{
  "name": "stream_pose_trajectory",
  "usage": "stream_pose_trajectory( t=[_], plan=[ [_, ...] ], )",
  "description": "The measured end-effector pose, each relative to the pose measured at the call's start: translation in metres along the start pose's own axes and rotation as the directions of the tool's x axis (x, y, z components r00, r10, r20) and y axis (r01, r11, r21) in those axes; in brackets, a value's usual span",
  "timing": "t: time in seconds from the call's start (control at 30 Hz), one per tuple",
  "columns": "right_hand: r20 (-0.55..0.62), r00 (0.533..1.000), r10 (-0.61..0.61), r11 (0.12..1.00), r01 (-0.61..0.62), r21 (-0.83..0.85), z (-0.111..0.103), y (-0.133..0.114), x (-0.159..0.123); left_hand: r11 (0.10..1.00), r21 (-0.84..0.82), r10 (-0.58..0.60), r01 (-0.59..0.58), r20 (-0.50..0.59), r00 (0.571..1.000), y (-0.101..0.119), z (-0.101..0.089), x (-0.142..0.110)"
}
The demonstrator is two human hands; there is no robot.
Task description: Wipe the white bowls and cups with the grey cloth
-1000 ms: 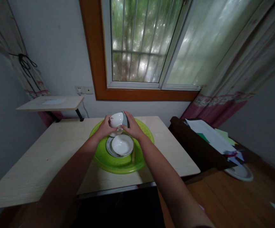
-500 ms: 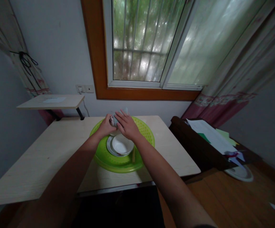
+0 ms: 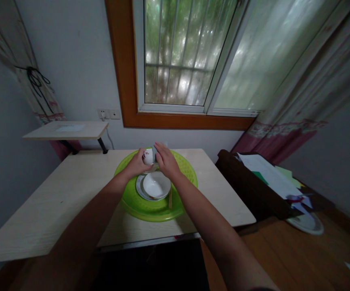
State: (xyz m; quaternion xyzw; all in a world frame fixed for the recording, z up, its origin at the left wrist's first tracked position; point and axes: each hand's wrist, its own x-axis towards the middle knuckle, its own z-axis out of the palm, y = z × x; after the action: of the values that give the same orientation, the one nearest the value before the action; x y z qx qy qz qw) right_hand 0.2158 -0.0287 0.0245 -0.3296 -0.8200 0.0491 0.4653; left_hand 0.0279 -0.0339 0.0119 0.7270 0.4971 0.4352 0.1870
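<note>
My left hand is wrapped around a small white cup with a dark and reddish pattern, tilted above the back of a green tray. From the other side, my right hand presses a grey-blue cloth to the cup; its fingers hide most of the cloth. Below my hands, a white bowl rests on a plate in the tray. Behind the bowl, a pale dish shows in part. What look like wooden chopsticks lie right of the bowl.
The tray sits on a pale wooden table. At the back left stands a small raised shelf with a paper on it. A dark brown cabinet with papers stands to the right. A window is ahead.
The cup has turned, and more of its patterned side shows. My right hand has shifted right and now stands more upright beside it, with less cloth visible.
</note>
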Motion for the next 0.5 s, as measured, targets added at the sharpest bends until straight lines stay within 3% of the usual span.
stream_pose_trajectory(
  t=[0.1, 0.2, 0.33, 0.5],
  plan=[
    [0.104, 0.983, -0.149, 0.983, 0.159, -0.091, 0.0, -0.016, 0.001, 1.0, 0.02, 0.003, -0.002, -0.006, 1.0, 0.003, 0.0, -0.001],
    [0.116, 0.979, -0.17, 0.978, 0.183, -0.105, -0.001, -0.021, 0.003, 1.0, -0.031, -0.003, 0.002, -0.043, 0.999, 0.003, -0.003, 0.001],
    [0.013, 0.998, -0.064, 0.998, 0.064, -0.007, -0.003, -0.01, 0.004, 0.993, -0.115, -0.051, 0.037, -0.12, 0.991, -0.003, -0.006, 0.005],
    [-0.077, 0.968, 0.24, 0.964, -0.228, 0.136, 0.0, 0.013, 0.0, 0.972, -0.221, -0.126, 0.085, -0.181, 0.975, -0.006, -0.008, 0.007]
  ],
)
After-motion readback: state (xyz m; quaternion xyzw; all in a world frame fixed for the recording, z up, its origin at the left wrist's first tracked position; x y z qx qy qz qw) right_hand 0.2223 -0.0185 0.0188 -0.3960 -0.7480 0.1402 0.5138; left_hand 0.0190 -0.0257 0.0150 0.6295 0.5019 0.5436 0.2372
